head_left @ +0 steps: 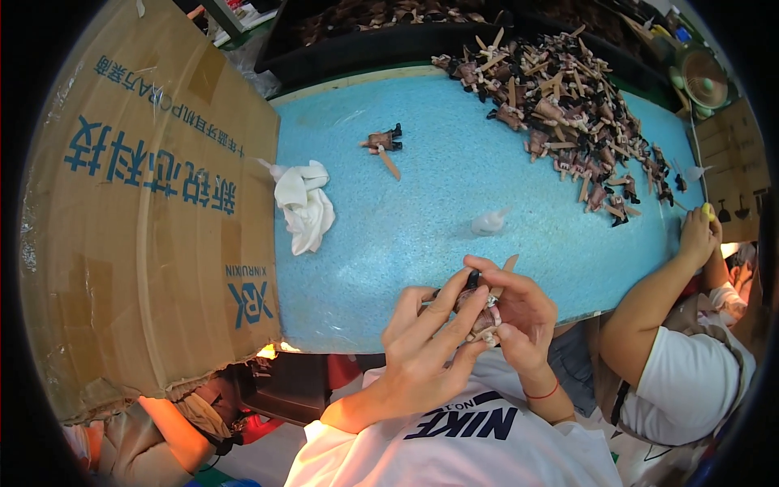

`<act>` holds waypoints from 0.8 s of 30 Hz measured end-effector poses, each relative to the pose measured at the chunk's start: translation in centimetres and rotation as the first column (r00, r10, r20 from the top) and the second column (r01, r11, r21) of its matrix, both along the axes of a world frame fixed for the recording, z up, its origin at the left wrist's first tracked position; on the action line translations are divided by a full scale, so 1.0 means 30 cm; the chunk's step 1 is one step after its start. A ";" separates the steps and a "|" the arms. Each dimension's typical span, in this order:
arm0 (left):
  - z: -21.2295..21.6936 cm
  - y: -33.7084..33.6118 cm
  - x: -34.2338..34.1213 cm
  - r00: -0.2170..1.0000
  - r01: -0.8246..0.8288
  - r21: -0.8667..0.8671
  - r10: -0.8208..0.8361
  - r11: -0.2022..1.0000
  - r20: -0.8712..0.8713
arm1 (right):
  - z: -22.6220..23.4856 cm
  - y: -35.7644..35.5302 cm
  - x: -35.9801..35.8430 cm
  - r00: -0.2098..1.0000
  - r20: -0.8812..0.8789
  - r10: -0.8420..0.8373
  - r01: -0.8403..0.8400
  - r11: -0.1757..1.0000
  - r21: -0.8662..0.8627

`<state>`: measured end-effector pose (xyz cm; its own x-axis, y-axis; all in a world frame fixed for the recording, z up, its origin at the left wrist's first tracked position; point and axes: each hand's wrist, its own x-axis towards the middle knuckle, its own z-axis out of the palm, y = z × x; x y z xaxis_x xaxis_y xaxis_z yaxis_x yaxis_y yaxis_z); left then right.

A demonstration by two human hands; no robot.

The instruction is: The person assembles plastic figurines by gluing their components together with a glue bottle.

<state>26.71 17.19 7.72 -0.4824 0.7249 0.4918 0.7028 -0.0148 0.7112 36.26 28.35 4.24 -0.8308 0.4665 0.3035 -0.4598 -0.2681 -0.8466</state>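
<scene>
blue tabletop [398, 219], cloth [305, 208], bottle [490, 222], figurine heap [572, 109] beyond held figurine [489, 317]

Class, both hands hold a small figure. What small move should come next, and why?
Probably a slight press of the left hand on the figure, with the right hand steadying it: both hands curl around it, and neither visibly holds anything else.

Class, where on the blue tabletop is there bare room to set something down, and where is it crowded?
Bare: the blue tabletop between the white cloth and the translucent dropper bottle, and between the lone figurine and the figurine heap. Crowded: the far right, under that heap.
</scene>
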 end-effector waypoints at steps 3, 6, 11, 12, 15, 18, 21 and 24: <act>0.007 0.004 -0.002 1.000 0.017 -0.015 -0.018 1.000 -0.018 | -0.003 0.000 0.003 1.000 0.015 -0.014 0.015 0.999 -0.028; 0.016 0.008 -0.004 0.998 0.021 -0.043 -0.023 0.999 -0.054 | -0.025 0.001 -0.001 1.000 0.019 -0.021 0.022 0.998 -0.052; 0.034 0.010 -0.005 0.996 0.092 -0.105 -0.094 0.990 -0.012 | -0.036 0.000 0.004 0.997 0.011 -0.080 0.080 0.995 -0.051; 0.039 0.009 -0.007 0.995 0.097 -0.102 -0.098 0.990 -0.012 | -0.037 0.003 0.007 0.997 -0.014 -0.081 0.080 0.996 -0.038; 0.045 0.003 -0.021 0.988 0.144 -0.082 -0.138 0.986 0.071 | -0.028 0.009 0.007 0.995 -0.069 -0.074 0.074 0.997 0.006; 0.041 -0.005 -0.037 0.963 0.244 -0.049 -0.235 0.969 0.134 | -0.027 0.024 0.007 0.992 -0.114 -0.056 0.064 0.995 0.073; 0.045 -0.008 -0.037 0.952 0.251 -0.041 -0.239 0.967 0.193 | -0.024 0.036 0.005 0.989 -0.140 -0.049 0.069 0.987 0.143; 0.050 -0.008 -0.041 0.955 0.248 -0.046 -0.236 0.968 0.178 | -0.021 0.038 0.005 0.989 -0.139 -0.054 0.079 0.981 0.179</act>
<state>25.47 16.96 9.22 -0.3606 0.8589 0.3637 0.5528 -0.1173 0.8251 36.40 29.49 3.62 -0.7465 0.4457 0.4940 -0.5826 -0.0793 -0.8089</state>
